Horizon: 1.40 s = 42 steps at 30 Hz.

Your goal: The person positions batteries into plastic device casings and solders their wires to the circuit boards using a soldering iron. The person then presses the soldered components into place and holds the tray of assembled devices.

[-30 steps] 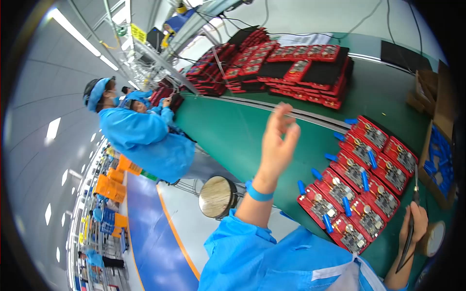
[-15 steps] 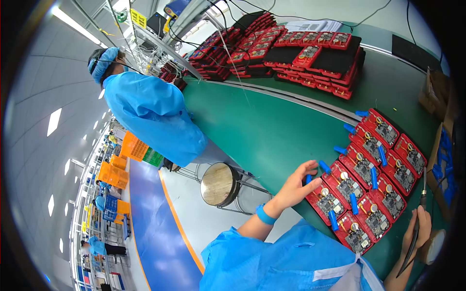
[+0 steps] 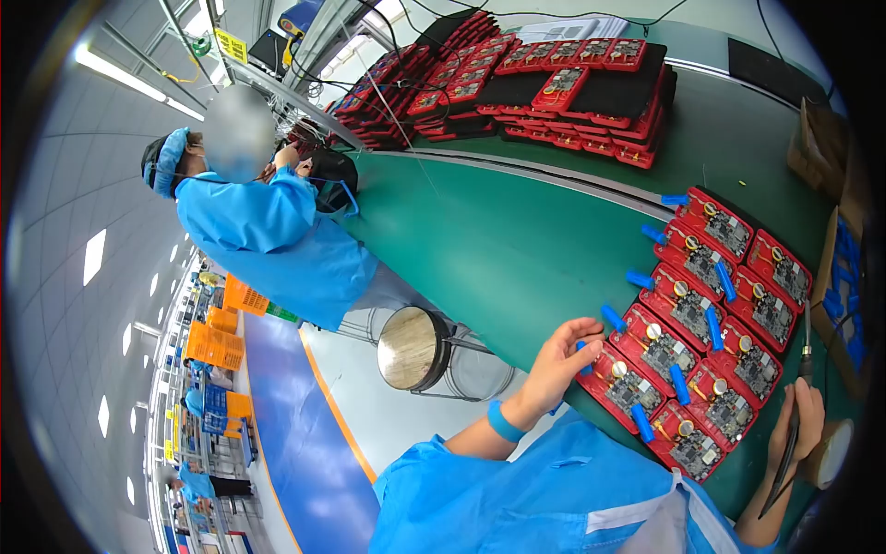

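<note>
My left hand (image 3: pixel 556 371) is at the near left corner of a block of red trays (image 3: pixel 678 309), fingers curved and apart. A small blue cylinder (image 3: pixel 583 358) shows between its thumb and fingers; firm contact cannot be made out. Each red tray holds a circuit board (image 3: pixel 632 388) with a round metal part. More blue cylinders (image 3: pixel 614 319) stick out on the trays' left side or lie across them. On the right, my right hand (image 3: pixel 801 420) is wrapped round the dark handle of a soldering iron (image 3: pixel 807 355); its metal shaft points away alongside the trays.
Stacks of red trays and black sheets (image 3: pixel 591 102) stand at the back of the green bench (image 3: pixel 480 240). A cardboard box (image 3: pixel 842 305) with blue pieces is at the right, near a tape roll (image 3: pixel 835 452). A co-worker (image 3: pixel 268 231) stands left, beside a round stool (image 3: pixel 413 349).
The view has shifted slightly. My left hand stays by the same corner, its fingers a little more curved. The co-worker's hands and a dark bag have come into sight.
</note>
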### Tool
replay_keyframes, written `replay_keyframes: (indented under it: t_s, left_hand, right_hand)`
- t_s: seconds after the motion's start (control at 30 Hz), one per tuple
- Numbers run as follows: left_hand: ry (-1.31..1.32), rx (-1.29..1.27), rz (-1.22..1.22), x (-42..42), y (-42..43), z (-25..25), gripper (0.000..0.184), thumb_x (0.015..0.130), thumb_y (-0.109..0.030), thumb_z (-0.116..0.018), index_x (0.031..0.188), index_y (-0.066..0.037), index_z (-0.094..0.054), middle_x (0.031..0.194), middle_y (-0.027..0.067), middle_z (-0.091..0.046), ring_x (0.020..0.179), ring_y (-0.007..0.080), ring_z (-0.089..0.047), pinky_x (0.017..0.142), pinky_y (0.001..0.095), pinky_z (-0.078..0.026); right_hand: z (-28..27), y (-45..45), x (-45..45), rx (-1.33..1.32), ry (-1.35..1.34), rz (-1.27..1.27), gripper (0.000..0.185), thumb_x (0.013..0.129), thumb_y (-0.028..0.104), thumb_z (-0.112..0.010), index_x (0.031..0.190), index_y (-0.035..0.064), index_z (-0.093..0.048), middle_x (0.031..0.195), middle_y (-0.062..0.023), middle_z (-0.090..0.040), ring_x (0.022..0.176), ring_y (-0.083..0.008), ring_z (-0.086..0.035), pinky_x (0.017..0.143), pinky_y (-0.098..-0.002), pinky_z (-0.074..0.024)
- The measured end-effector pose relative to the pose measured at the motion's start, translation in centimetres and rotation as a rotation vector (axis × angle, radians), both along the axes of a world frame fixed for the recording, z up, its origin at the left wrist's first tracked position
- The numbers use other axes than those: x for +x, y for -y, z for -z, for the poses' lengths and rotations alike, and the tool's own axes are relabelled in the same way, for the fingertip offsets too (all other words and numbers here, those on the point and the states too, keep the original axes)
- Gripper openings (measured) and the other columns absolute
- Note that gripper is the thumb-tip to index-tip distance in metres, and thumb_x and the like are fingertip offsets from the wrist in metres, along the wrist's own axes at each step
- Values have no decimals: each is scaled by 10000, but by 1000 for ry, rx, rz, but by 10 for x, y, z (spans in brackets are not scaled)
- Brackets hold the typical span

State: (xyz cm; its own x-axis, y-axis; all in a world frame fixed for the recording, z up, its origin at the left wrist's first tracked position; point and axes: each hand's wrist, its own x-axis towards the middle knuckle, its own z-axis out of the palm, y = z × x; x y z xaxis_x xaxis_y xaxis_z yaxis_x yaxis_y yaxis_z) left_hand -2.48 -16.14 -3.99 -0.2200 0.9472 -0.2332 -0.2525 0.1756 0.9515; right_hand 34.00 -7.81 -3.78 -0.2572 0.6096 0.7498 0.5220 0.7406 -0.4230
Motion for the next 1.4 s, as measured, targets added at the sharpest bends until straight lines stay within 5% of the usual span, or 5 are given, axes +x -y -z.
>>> replay_keyframes:
  t_s: [0.17,0.3,0.5,0.7,1.4]
  left_hand:
    - [91,-12,-41,0,1,2,443,879,-156,-572,1252,5,-396,1216,127,-483,1122,189,-486,937,308,-403]
    - [-664,158,-3,-28,-22,-20,334,859,-119,-590,1166,-18,-509,1204,102,-514,1058,160,-519,896,291,-420]
    - [-898,502,256,16,-84,-87,225,833,-103,-601,1043,-23,-596,1095,112,-587,1036,222,-553,891,320,-428]
    - [-937,766,368,69,-118,-87,219,798,-125,-605,976,-3,-568,946,152,-579,895,311,-552,786,375,-444]
    - [-942,654,568,151,-151,-53,252,730,-123,-637,930,20,-579,927,183,-559,922,357,-526,803,411,-439]
  right_hand:
    - [-5,-5,-9,100,16,42,324,716,-111,-659,1018,-16,-593,842,-190,-603,717,-316,-584,660,-355,-470]
    - [-21,2,-19,180,73,161,360,674,-104,-680,1004,12,-594,802,-185,-589,694,-331,-577,639,-362,-466]
    - [-14,-1,-9,182,28,221,327,699,-111,-659,993,16,-591,788,-192,-581,669,-333,-568,606,-355,-461]
    - [-12,-2,-5,210,16,131,329,746,-144,-609,1056,-51,-546,786,-205,-569,635,-311,-549,573,-349,-455]
    - [-23,3,0,270,19,166,356,763,-135,-588,1085,4,-528,812,-212,-550,641,-325,-536,562,-370,-434]
